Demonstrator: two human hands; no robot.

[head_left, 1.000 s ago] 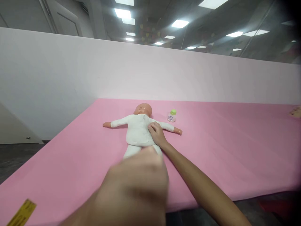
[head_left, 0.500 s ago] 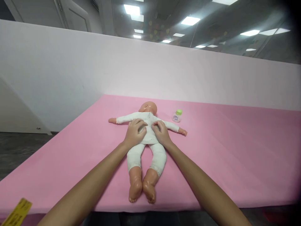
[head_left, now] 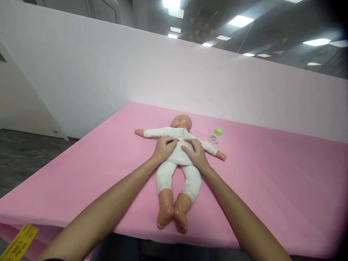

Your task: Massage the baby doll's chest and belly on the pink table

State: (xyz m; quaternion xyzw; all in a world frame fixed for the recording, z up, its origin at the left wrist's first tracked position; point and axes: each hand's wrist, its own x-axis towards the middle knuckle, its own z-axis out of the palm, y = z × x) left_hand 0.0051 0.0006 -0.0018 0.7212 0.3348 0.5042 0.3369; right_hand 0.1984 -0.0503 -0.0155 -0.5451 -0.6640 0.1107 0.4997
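both hands rest on the doll's white back near the middle of the frame, the left hand (head_left: pixel 164 148) on one flank and the right hand (head_left: pixel 197 152) on the other. in each grip the thumb and forefinger look apart and curved, clamped on nothing that shows (what the remaining fingers do at the sides is hidden). to handle this contact well, i'd judge, the two palms should bear evenly, lightly and level across the soft trunk, with the thumbs matched either side of the midline and the wrists loose. the doll (head_left: pixel 179 156) lies at the centre, seemingly face down, its head (head_left: pixel 185 122) above the hands and turned toward the left of the frame, its arms spread, its feet (head_left: pixel 165 215) near the front edge of the pink worktop (head_left: pixel 272 174). a small clear bottle (head_left: pixel 214 137) with a green cap stands right of the head, out of the forearms' way. a white wall (head_left: pixel 217 83) rises behind, ceiling lights (head_left: pixel 240 21) show at upper right, and a yellow strip (head_left: pixel 20 241) sits at lower left
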